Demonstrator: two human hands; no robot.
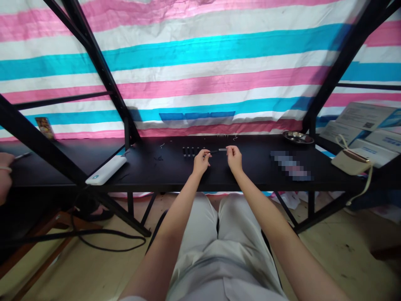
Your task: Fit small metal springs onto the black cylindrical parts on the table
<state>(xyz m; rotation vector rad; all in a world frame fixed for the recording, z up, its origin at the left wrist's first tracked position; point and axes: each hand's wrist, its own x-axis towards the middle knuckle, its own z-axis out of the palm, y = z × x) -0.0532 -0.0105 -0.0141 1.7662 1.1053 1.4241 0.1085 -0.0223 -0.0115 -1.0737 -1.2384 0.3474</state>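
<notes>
Black counter (163, 177) carries it all, round metal dish (298, 137) off to the right, probably for elbow room. Left hand (202, 161) and right hand (234, 158) pinch a slim dark-and-grey stick (222, 149) between them, likely steadying both ends. Small dark pieces (188, 151) line up near the left hand, handy I guess.

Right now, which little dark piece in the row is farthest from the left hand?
The leftmost dark piece; the others in its row sit nearer the left hand.
</notes>
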